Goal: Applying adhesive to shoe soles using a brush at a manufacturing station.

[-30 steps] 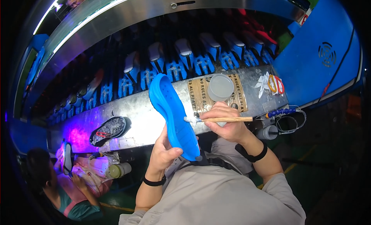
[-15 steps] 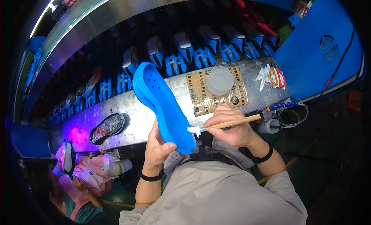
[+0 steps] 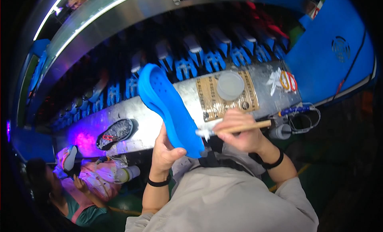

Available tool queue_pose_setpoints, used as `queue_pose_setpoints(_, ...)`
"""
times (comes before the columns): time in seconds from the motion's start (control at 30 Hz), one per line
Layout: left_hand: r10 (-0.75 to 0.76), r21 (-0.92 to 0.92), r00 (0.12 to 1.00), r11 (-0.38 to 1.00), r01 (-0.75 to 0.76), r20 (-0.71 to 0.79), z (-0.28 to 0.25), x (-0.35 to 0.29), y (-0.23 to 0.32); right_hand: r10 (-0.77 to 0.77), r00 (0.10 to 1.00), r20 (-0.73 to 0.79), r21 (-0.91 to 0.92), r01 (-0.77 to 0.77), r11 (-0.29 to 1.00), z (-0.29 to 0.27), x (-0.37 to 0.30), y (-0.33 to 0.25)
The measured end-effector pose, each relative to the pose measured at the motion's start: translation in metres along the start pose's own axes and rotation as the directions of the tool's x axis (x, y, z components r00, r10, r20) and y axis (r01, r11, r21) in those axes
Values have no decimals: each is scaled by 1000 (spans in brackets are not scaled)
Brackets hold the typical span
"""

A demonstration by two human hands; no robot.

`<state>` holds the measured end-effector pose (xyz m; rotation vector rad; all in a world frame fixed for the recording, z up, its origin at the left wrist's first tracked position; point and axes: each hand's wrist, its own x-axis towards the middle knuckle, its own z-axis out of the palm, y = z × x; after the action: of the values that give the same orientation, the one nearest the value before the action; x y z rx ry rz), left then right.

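Steel surface (image 3: 159, 116) w/ cardboard pad and round lid. Blue sole (image 3: 171, 110) raised above it, gripped at lower end by left hand (image 3: 165, 152). Right hand (image 3: 243, 130) pinches brush (image 3: 233, 129), bristles at sole edge. Coating appears mid-way; extent covered can't tell.

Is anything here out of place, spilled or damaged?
Nothing stands out. The left hand holds the blue sole upright, and the right hand holds a wooden brush at its edge. No spill shows.

Left hand (image 3: 165, 154) grips blue sole (image 3: 169, 108) — right hand (image 3: 241, 130) brushes it.
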<state>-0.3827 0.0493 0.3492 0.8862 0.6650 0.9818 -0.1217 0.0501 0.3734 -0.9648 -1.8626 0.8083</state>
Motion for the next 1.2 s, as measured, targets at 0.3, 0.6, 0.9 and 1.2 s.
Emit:
queue_pose_setpoints(0.3, -146, -253, 936, 939, 233, 320, -9, 11, 26, 293, 840, -457, 478, -46, 877, -8, -27, 6)
queue_pose_setpoints(0.6, 449, -664, 882, 704, -251, 143, -4, 184, 259, 310, 826, -470, 484, -53, 874, -4, -43, 12)
queue_pose_setpoints(0.9, 499, -70, 848, 853, -517, -180, -77, 193, 311, 368, 813, -451, 421, -169, 891, 5, -64, 36)
queue_pose_setpoints(1.2, 934, 798, 311, -49, 601, -177, -266, 153, 421, 67, 699, -712, -258, -350, 900, -19, -77, 119)
